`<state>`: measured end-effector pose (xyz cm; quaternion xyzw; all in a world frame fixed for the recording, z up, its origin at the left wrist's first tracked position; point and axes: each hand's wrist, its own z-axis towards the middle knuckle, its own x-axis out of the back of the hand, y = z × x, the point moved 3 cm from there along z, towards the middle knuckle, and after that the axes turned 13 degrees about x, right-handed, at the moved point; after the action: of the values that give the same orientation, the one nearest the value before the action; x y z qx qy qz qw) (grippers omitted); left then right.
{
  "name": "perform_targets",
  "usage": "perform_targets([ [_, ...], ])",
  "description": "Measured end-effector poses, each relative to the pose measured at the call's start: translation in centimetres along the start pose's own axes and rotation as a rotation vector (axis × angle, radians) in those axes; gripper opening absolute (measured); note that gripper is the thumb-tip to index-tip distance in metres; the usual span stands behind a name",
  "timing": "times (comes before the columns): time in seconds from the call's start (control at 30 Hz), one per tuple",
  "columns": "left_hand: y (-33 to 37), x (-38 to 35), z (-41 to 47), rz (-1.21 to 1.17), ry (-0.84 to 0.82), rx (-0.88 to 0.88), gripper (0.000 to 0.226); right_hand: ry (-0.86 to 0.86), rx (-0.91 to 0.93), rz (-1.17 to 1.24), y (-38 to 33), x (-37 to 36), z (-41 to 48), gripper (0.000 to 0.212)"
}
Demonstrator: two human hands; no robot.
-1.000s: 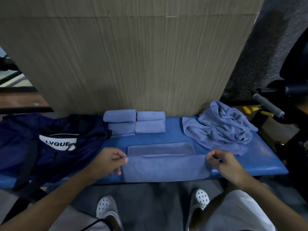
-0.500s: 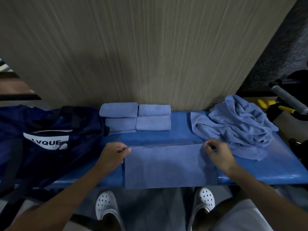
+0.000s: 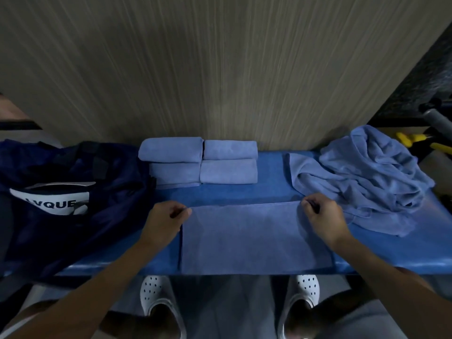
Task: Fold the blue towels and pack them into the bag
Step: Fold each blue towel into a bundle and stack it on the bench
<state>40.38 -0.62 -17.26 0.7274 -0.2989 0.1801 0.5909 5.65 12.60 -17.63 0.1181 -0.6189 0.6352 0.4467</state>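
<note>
Folding is in hand: a blue towel (image 3: 254, 238) is spread flat at six o'clock on the padded bench (image 3: 244, 194). Its far corners are pinched between thumb and curled fingers, by the left hand (image 3: 163, 221) at ten o'clock of the cloth and by the right hand (image 3: 322, 221) at two o'clock. Folded towels (image 3: 200, 162) are stacked at twelve o'clock, a heap of unfolded towels (image 3: 362, 177) is piled at two o'clock and the dark bag (image 3: 61, 192) is laid at nine o'clock, so packing is judged not yet begun; a further fold with edges kept matched is probably called for next.
</note>
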Motion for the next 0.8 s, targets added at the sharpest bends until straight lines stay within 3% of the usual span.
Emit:
perform_targets([
  [0.27,0.7,-0.4,0.1,-0.012,0.12,-0.045,0.018,0.019,-0.029,-0.104,0.6,-0.3,0.1,0.024],
  [0.47,1.1,-0.8,0.1,-0.061,0.166,-0.065,0.021,0.028,0.003,-0.144,0.4,-0.4,-0.1,0.014],
  [0.6,1.2,-0.8,-0.4,-0.132,0.177,-0.046,0.006,0.008,0.002,-0.137,0.6,-0.3,-0.3,0.01],
  [0.67,1.3,-0.7,-1.5,-0.192,0.197,-0.056,0.018,0.054,0.055,-0.205,-0.1,0.2,-0.7,0.008],
  [0.73,1.8,-0.7,-3.0,0.0,0.29,-0.262,0.027,0.111,0.204,-0.406,-1.5,0.6,-1.7,0.018],
  [0.8,2.3,-1.8,-4.7,0.281,0.301,-0.561,0.031,0.056,0.371,-0.496,-3.9,-0.3,-2.9,0.034],
])
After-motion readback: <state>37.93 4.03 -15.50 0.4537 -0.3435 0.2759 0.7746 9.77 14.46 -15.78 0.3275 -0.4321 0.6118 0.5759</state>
